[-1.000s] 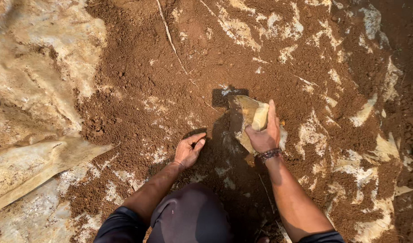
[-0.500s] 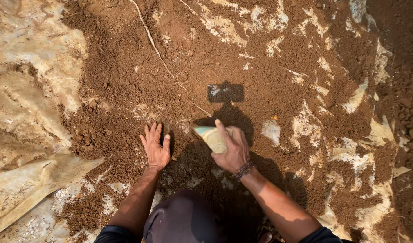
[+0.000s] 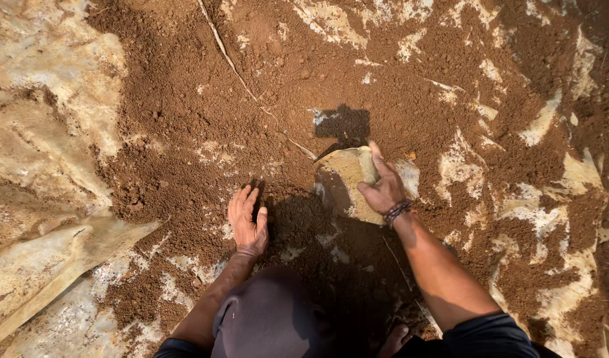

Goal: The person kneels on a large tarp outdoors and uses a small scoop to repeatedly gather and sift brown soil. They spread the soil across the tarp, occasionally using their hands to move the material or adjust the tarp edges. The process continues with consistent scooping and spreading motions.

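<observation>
- The left hand [image 3: 247, 222] lies flat and open, palm down, fingers together, on the brown soil [image 3: 205, 119] just left of the frame's centre; it holds nothing.
- The right hand [image 3: 382, 187], right of centre, is closed around a pale flat scraper [image 3: 349, 174] (its kind is hard to tell), thumb pointing up the frame; a beaded bracelet [image 3: 397, 212] sits on the wrist.
- The scraper's broad end rests on the soil just below a small dark shadow [image 3: 344, 124]; it stands near the left hand, not touching it.
- A pale plastic sheet [image 3: 39, 132] under the soil shows along the left edge and in patches at right; a thin root [image 3: 228, 56] runs diagonally from the top.
</observation>
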